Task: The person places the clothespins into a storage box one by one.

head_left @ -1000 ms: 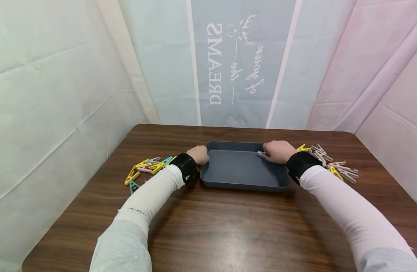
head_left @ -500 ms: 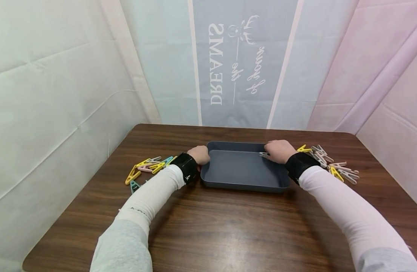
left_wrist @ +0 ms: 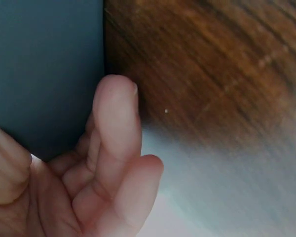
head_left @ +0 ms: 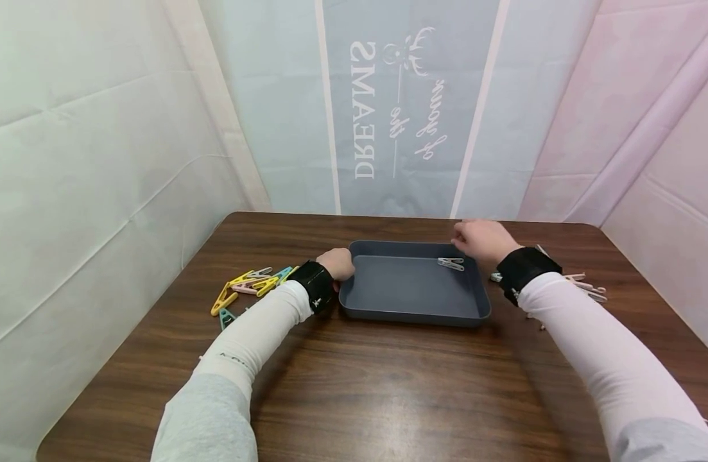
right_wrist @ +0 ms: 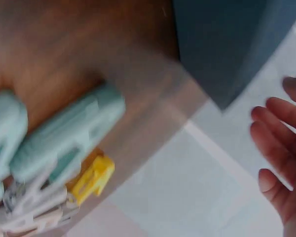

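A dark grey rectangular tray [head_left: 414,317] lies on the wooden table in the head view. One pale grey clothespin [head_left: 451,264] rests on its floor near the back right corner. My left hand [head_left: 337,264] grips the tray's left edge. In the left wrist view, the tray wall [left_wrist: 44,64] runs between thumb and fingers [left_wrist: 117,116]. Raised over the back right corner, my right hand [head_left: 484,240] holds nothing. The right wrist view shows its fingers [right_wrist: 278,148] loosely bent and apart from the tray [right_wrist: 222,49].
Several coloured clothespins [head_left: 267,284] lie left of the tray, partly behind the left forearm. More clothespins [head_left: 585,286] lie to the right, partly hidden by the right arm; pale green [right_wrist: 71,133] and yellow [right_wrist: 93,180] ones show in the right wrist view. A printed curtain [head_left: 400,186] hangs behind.
My right hand has let go of the grey clothespin, leaving it in the tray, and has risen toward the back right. The left hand stays on the tray's edge.
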`<state>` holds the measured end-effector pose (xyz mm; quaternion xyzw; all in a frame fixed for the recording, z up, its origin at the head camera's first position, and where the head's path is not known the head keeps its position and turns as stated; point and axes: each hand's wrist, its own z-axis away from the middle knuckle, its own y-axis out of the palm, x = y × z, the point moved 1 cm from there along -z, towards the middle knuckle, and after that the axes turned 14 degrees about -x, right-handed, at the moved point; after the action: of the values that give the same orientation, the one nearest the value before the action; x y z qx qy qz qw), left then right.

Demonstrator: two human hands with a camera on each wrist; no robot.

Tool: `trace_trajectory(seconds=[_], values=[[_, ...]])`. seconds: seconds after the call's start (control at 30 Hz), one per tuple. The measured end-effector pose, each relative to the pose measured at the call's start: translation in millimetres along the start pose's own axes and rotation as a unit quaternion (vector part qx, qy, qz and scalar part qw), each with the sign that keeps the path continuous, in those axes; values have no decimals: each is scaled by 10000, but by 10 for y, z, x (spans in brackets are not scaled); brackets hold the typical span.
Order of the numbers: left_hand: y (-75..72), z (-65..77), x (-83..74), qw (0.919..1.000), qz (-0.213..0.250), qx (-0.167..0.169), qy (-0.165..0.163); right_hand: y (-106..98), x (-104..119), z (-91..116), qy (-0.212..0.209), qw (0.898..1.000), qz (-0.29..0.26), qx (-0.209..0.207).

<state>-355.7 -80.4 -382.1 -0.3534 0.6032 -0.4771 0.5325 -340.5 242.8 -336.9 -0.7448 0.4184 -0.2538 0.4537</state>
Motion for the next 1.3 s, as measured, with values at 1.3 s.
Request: trace_trajectory(seconds=[1.3], values=[[-37, 12, -7, 9999, -116, 46, 12, 124, -850, 515, 1447, 9818, 423, 1158]])
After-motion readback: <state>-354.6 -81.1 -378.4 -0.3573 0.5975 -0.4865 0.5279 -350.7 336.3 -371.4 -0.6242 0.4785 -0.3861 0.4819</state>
